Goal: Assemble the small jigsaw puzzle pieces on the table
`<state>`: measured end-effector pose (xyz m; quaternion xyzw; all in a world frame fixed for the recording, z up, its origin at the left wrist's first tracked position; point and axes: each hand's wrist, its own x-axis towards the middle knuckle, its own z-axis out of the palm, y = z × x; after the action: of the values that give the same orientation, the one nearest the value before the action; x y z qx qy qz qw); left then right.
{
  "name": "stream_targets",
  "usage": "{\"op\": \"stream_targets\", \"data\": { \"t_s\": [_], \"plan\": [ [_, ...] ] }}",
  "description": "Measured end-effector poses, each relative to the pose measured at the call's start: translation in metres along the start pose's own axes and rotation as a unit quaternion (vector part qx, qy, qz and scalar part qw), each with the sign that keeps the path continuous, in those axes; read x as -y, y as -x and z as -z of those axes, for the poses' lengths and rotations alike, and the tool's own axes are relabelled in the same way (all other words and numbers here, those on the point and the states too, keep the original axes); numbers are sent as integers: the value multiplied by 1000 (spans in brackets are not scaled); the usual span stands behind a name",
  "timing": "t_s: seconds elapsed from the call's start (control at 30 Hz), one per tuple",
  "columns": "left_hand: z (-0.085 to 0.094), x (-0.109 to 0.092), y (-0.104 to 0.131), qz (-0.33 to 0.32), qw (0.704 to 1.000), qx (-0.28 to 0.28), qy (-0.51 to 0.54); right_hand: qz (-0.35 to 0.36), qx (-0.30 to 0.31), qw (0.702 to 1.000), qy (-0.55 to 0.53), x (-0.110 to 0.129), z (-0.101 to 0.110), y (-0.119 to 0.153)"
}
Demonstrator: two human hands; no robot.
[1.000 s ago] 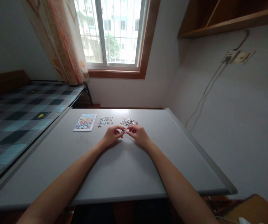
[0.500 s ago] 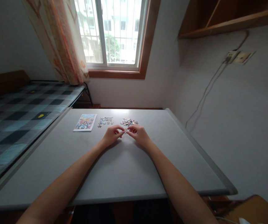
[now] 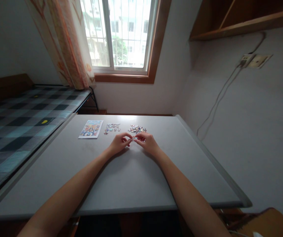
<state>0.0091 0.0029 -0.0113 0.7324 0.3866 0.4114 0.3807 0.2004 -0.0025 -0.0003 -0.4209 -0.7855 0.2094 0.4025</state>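
Note:
My left hand (image 3: 120, 142) and my right hand (image 3: 145, 141) meet fingertip to fingertip over the table. Between their pinched fingers are small jigsaw puzzle pieces (image 3: 134, 139), partly covered by the fingers. Just beyond my right hand lies a heap of loose puzzle pieces (image 3: 136, 128). Farther left, several pieces (image 3: 113, 126) are spread in rough rows. A printed picture sheet (image 3: 91, 129) with a colourful design lies flat left of these rows.
The white table (image 3: 131, 184) has a raised grey edge on its right side. A bed with a checked cover (image 3: 37, 105) stands along the left. Cables (image 3: 215, 103) hang from a wall socket (image 3: 256, 61) on the right, under a wooden shelf (image 3: 245, 26).
The whole view has shifted very slightly. Both hands keep nearly the same pose, their fingertips still together at the small pieces.

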Motion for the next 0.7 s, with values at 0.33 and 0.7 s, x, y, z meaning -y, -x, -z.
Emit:
{"op": "stream_targets", "data": {
  "t_s": [0.33, 0.7],
  "plan": [
    [0, 1, 1, 18, 1000, 18, 0, 3, 5, 1000, 5, -1, -1, 0],
    [0, 2, 1, 10, 1000, 24, -1, 1, 7, 1000, 9, 0, 0, 0]
  ]
}}
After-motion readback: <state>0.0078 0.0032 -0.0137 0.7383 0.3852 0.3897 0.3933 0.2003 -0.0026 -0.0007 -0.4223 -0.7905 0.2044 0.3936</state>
